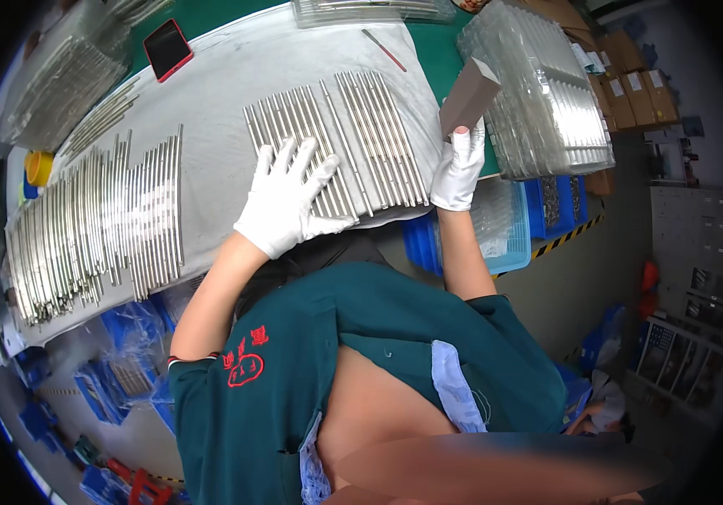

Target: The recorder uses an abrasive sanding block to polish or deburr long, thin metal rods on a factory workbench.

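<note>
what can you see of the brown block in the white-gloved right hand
The brown rectangular block looks like a matte sanding block, with a lighter top face and darker sides. The white-gloved right hand grips its lower end, so it is raised and tilted above the right edge of the grey cloth-covered table. It sits just right of the row of shiny metal rods, apparently not touching them.

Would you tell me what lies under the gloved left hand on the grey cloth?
The left hand lies flat, fingers spread, on a row of metal rods laid side by side on the grey cloth. The rod lengths beneath the palm are hidden.
</note>
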